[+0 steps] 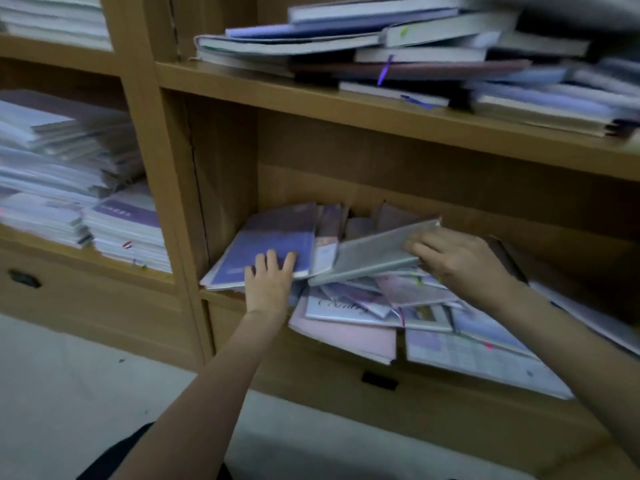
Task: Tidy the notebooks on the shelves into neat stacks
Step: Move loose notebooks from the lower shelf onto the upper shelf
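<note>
Under the straight, spread fingers of the left hand a flat purple-covered notebook is pressed, lying at the left end of the lower wooden shelf against the side wall. Just right of those fingertips, a grey hard-covered notebook is held tilted, its far end raised; it is gripped at its right edge by the curled fingers of the right hand, the thumb being hidden behind the cover. Below and between the two hands, a loose heap of pale pink and lilac notebooks is spread, several overhanging the shelf's front edge. Behind the fingers, a few more covers are seen leaning toward the back panel. Above the right hand, on the upper wooden shelf, an untidy pile of thick white-edged books is stacked crookedly. Well to the left of the left hand, in the neighbouring compartment, white paper-edged stacks are piled.
</note>
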Motion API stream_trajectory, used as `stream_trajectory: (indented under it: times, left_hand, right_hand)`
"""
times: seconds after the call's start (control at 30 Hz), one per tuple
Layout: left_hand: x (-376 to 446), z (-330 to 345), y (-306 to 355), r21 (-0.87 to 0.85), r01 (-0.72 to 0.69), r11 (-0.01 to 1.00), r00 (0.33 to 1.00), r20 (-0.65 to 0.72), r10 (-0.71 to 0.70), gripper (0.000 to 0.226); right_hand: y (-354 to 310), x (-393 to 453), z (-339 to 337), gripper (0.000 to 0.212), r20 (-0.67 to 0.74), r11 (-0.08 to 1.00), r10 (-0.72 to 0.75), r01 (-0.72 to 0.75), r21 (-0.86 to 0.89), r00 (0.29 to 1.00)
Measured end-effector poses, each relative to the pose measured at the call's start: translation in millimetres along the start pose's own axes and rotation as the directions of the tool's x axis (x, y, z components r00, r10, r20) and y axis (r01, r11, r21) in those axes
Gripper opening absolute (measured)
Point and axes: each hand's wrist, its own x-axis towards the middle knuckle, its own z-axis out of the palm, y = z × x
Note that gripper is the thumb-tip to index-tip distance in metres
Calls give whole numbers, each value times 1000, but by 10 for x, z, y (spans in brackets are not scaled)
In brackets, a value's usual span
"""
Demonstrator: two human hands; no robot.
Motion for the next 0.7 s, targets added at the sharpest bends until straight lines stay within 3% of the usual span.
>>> stream_trajectory:
  times: [0.07, 0.13, 0.23, 0.27, 0.33, 0.4, 0.47, 0.53, 0.6, 0.7]
  left_hand:
    - [-50, -21, 32, 7, -3, 1000, 999, 43, 2, 54]
    - [-55, -85, -38, -10, -36, 999, 984, 172, 37, 54]
    - [-17, -236, -168, -269, -55, 962, 910, 383, 159, 74]
    - [-20, -344, -183, -373, -76, 925, 900, 374, 225, 82]
    - [-72, -630, -154, -514, -185, 838, 924, 200, 326, 85]
    - [-145, -951, -86, -549, -325, 770, 935, -65, 348, 72]
    - [-207, -1258, -27, -514, -399, 759, 913, -301, 276, 58]
    - [-237, -1503, -32, -504, -382, 774, 872, -474, 122, 49]
    - [-232, -1689, -75, -532, -366, 764, 831, -556, 11, 51]
    - [-217, -1901, -117, -410, -436, 801, 819, -550, 164, 54]
  right_hand:
    - [44, -171, -123, 28, -5, 1000, 17, -16, 19, 1000]
    - [79, -226, -263, 27, -4, 998, 52, -52, 43, 999]
    - [101, -133, -481, 20, -86, 991, 125, -120, 60, 988]
    - [96, -86, -535, 17, -140, 989, 145, -137, 63, 979]
    - [54, 7, -642, 14, -237, 981, 185, -165, 102, 954]
    - [-6, 62, -744, 14, -301, 975, 213, -185, 120, 930]
    - [-47, 97, -873, 19, -343, 966, 254, -220, 135, 904]
    - [-61, 138, -1036, 14, -355, 945, 315, -256, 204, 880]
    - [-47, 192, -1183, 13, -364, 943, 316, -247, 223, 876]
    - [-42, 306, -1355, 20, -415, 968, 242, -186, 171, 877]
